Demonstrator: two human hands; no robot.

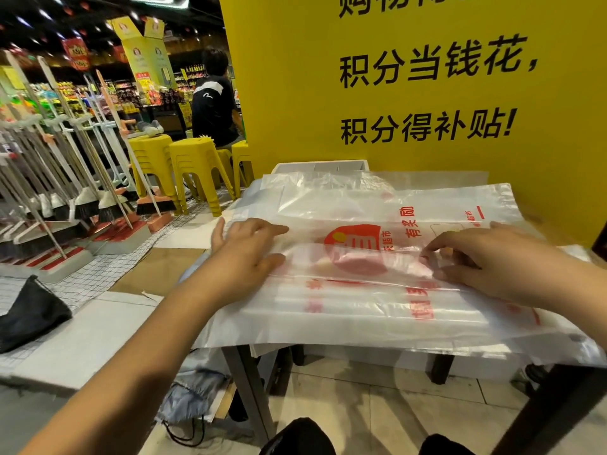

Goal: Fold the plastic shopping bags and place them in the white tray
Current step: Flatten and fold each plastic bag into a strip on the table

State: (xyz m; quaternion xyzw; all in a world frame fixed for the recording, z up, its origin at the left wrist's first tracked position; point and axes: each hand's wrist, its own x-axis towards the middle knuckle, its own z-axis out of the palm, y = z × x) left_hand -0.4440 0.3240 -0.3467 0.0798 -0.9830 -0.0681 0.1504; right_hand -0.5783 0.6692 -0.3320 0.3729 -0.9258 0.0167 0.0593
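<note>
Lying flat across the table (250, 385), the top plastic shopping bag (358, 224) (clear film, red round logo and red lettering) rests on a stack of similar bags (328, 330) whose film hangs over the table's near edge. A translucent fold of the top bag runs left to right over the logo's lower half. The left hand (244, 254) lies palm down at the table's left edge, fingers straight and spread, pointing right, pressing the film flat; its forearm reaches in from the lower left. The right hand (489, 262) lies toward the table's right edge, palm down, fingers bent and pointing left, their tips at the fold; whether they pinch the film or only press it cannot be told. The two hands are well apart, the logo between them. The white tray (320, 166) stands at the table's far edge, just behind the bags and partly hidden by them, against a yellow sign panel (295, 93) with black characters. Left of the table stand yellow stools (193, 169), a rack of brooms (82, 178), and a seated person (212, 106) in dark clothing; a black cloth bag (29, 310) lies on the floor.
</note>
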